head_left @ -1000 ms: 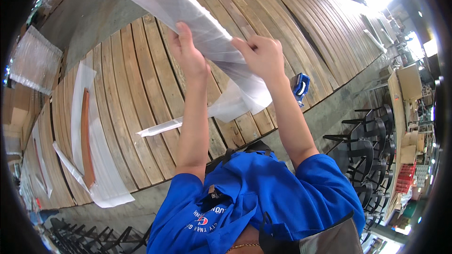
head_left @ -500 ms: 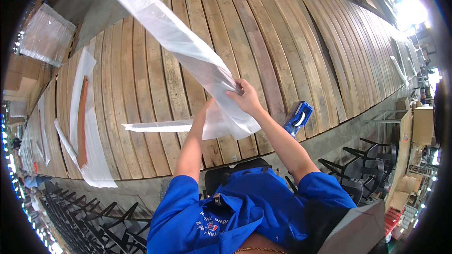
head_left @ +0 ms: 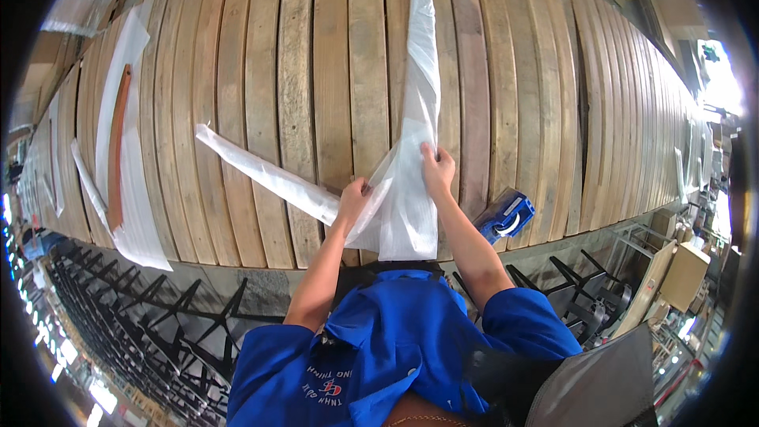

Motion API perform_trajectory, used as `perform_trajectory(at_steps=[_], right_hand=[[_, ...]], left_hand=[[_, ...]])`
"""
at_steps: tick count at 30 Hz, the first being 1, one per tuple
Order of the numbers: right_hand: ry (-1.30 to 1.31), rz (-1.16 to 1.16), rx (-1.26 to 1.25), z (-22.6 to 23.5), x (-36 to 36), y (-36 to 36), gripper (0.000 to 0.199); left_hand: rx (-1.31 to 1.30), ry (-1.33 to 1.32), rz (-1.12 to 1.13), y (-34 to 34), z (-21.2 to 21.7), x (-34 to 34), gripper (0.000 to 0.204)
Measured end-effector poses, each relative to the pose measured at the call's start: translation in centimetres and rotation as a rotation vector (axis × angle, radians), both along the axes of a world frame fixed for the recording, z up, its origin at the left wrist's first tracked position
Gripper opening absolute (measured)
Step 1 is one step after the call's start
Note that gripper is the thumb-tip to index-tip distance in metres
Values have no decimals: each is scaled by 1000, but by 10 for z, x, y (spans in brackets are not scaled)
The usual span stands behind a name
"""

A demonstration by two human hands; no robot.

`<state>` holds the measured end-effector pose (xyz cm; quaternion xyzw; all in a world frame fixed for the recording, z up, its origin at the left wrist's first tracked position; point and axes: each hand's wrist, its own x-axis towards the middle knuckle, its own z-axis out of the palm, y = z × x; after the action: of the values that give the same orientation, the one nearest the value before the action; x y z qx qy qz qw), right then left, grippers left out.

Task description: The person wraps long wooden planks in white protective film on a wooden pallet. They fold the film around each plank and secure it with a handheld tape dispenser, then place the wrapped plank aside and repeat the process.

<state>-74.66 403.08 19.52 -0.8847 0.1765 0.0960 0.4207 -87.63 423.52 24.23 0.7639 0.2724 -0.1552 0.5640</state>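
A long strip of white translucent foam wrap (head_left: 422,55) lies on the slatted wooden table, pointing away from me and widening toward the near edge. Whether anything is inside it, I cannot tell. My right hand (head_left: 439,170) is closed on its right side, with the thumb on top. My left hand (head_left: 353,199) pinches a fold of the same wrap at its left side. A narrower rolled foam strip (head_left: 269,175) runs off to the left from beneath my left hand. A blue tape dispenser (head_left: 506,217) rests to the right of my right forearm, near the table's front edge.
On the left, a brown wooden strip (head_left: 119,150) lies on an open foam sheet (head_left: 142,213). The table's planks (head_left: 332,71) stretch far to both sides. Black metal frames (head_left: 186,308) stand below the front edge, and cardboard boxes (head_left: 685,277) at the right.
The long wrap, tilted up to the left before, has swung right and now lies straight ahead on the table. My hands have moved apart, and the narrow strip has turned slightly.
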Motion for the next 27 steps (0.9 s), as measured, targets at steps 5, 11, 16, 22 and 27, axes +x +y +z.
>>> perform_trajectory(at_steps=[5,11,16,22,27], right_hand=[[48,200,-194,-5,-5,-8,47],[2,506,-315,65,-37,-26,33],[-135,516,-45,71,-142,-23,35],[-371,884,-320,76,-158,41,33],[-235,988,-597,42,-160,30,28]], left_hand=[[-132,-52,-137,16,-16,-18,34],[-241,92,-171,22,-14,-16,52],[120,61,-103,-10,-28,-21,47],[228,51,-94,-13,-61,-28,40],[28,-75,-25,-3,-30,-27,32]])
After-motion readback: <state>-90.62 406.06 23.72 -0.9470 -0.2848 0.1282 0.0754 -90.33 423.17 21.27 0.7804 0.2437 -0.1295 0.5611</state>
